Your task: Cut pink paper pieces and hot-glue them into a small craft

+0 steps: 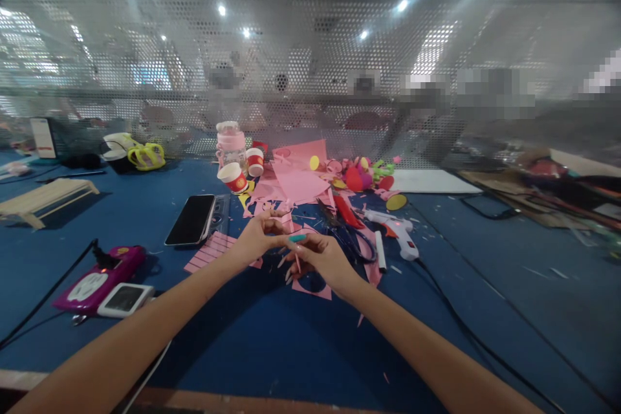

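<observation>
My left hand (259,237) and my right hand (326,261) meet over the middle of the table, fingers pinched close together. Between the fingertips lies a small teal piece (297,238), too small to name. A narrow pink paper strip (297,263) shows between the fingers of my right hand; part of it is hidden. Under and beyond the hands are pink paper sheets (298,178) and scraps. A pink piece with a round hole (320,292) lies just below my right hand. Dark-handled scissors (350,242) rest to its right.
A white glue gun (400,233) with a trailing cord lies right, beside a white stick (380,251). Left are a phone (191,220), a purple power strip (97,281) and a small wooden stand (46,200). Paper cups (233,178) and a pink bottle (230,142) stand behind.
</observation>
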Motion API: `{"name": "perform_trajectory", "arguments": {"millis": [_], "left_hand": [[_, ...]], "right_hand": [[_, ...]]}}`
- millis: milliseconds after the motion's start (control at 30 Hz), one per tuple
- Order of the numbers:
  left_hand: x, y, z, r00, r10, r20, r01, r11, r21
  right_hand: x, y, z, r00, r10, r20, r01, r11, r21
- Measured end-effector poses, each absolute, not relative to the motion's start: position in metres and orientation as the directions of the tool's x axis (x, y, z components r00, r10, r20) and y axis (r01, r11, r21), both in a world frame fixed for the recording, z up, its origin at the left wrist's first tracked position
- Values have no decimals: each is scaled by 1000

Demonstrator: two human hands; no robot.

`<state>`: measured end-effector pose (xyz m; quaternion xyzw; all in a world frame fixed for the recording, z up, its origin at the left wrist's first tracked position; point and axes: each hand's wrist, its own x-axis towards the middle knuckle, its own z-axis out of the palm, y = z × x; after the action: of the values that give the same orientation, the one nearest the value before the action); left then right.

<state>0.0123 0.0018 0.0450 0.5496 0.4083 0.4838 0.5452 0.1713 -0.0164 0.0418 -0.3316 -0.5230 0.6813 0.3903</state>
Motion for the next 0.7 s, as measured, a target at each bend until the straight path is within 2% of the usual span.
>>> {"name": "perform_trajectory", "arguments": {"millis": [333,533,700], "left_hand": [[11,-1,50,180,976,120,-50,-112,992],[15,-3,50,182,983,22,-181,12,983],[15,0,45,180,982,57,-209,-19,978]], "right_hand": [[170,-18,43,-484,874,-47,-134,-126,-983],[169,-18,46,-454,890,33,-85,-6,-996],[169,-18,47,-455,886,88,-66,65,-996]]}}
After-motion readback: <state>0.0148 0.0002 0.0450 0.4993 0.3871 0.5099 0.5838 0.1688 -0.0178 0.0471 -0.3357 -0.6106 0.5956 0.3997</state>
